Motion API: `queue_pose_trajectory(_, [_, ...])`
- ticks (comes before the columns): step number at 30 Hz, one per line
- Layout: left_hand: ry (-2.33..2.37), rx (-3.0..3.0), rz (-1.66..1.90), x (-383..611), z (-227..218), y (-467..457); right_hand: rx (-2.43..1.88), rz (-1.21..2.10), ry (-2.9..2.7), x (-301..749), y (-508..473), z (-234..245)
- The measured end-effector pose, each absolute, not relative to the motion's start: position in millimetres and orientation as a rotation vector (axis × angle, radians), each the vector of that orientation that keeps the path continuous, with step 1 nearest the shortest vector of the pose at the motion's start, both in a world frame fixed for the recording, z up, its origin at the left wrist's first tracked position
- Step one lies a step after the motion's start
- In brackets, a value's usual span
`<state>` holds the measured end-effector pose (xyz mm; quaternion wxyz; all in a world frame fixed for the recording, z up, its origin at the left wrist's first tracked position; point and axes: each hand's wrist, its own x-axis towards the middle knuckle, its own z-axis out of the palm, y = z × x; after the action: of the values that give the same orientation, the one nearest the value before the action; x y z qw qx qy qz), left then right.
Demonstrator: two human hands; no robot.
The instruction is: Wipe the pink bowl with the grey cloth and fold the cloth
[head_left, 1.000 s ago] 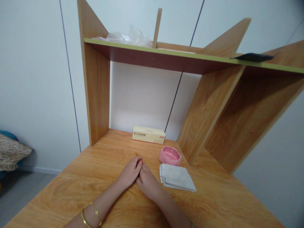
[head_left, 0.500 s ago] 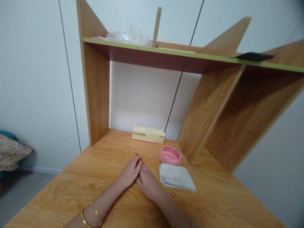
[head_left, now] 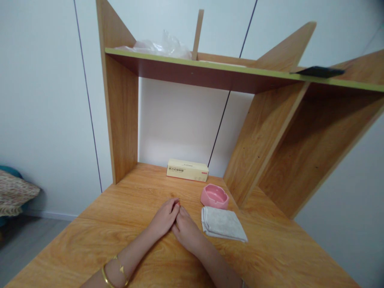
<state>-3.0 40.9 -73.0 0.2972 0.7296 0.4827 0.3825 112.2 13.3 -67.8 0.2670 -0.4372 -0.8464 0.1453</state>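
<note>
My left hand (head_left: 166,216) and my right hand (head_left: 185,229) rest together on the wooden desk (head_left: 105,224), fingertips meeting in the middle. The fingers of both are curled in and pressed together, and no object shows in them. Gold bracelets circle my left wrist. To the right of my right hand lies a folded grey cloth (head_left: 224,224). Just behind the cloth sits a pink angular ashtray (head_left: 215,197). Farther back, a cream cling film box (head_left: 187,170) with printed characters stands near the wall.
A shelf unit (head_left: 126,112) rises from the back of the desk, its slanted wooden divider (head_left: 264,136) to the right. Crumpled clear plastic (head_left: 165,46) and a dark flat item (head_left: 321,72) lie on the upper shelf. At the far left is a patterned cloth (head_left: 16,192).
</note>
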Motion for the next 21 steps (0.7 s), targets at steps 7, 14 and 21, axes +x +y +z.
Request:
queue_pose_trajectory(7, [1.273,1.932,1.031,-3.3,-73.1,40.1,-1.200,0.388,-2.293,112.7,14.0,-68.6])
queue_pose_trajectory(14, [1.287,1.932,1.017,-3.5,-73.3,40.0,-1.190,0.393,-2.286,112.7,14.5,-70.2])
queue_pose_trajectory(21, [1.281,1.938,1.029,-3.5,-71.3,39.1,-1.193,0.398,-2.287,112.6,14.1,-70.0])
